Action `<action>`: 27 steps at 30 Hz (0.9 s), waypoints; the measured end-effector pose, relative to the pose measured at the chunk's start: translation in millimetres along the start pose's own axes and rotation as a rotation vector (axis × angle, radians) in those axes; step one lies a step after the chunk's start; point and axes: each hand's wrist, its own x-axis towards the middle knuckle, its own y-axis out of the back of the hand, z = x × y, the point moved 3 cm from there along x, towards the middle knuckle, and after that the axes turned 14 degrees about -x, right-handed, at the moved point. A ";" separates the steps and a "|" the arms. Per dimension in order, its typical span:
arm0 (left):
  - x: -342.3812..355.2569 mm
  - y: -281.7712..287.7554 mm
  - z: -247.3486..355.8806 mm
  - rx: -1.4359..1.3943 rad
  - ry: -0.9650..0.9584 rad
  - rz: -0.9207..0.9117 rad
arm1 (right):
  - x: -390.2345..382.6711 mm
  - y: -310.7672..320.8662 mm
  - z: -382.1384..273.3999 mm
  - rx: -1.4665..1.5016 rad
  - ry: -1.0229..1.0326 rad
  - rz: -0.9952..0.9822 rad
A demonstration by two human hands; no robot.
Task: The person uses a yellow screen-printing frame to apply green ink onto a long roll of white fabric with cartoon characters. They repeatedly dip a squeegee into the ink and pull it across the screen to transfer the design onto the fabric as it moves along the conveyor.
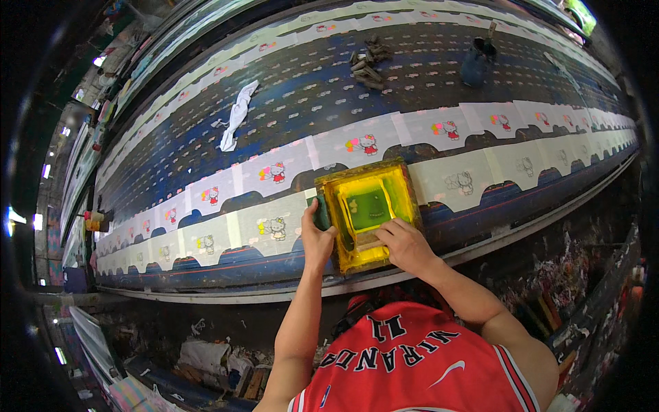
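Observation:
A square screen-printing frame (360, 172), coated in bright yellow with a green middle, lies on a row of white cut fabric pieces (220, 244). My left hand (318, 237) grips the frame's left side at a dark green block (320, 209). My right hand (401, 242) holds a pale squeegee (367, 239) inside the lower part of the frame, fingers closed over it. The pieces left of the frame carry outlined cartoon figures with yellow patches; those to the right carry grey outlines. Farther back, a second row (288, 154) shows red and pink figures.
The long printing table (165, 168) runs across the view. On it are a crumpled white cloth (237, 113), several grey cylindrical bits (367, 65) and a blue pot (473, 65) with a stick. Debris and boards (206, 357) lie below its near rail (206, 295).

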 end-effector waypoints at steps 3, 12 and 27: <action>1.0 1.7 -4.0 0.002 0.008 -0.007 | -2.3 0.3 -1.3 0.009 -0.011 0.013; -0.6 4.7 -14.2 0.096 -0.069 0.001 | -19.1 5.7 -10.3 0.011 0.006 0.022; -1.3 4.1 -9.6 0.128 -0.115 0.001 | 103.5 -28.9 46.4 -0.025 -0.073 0.031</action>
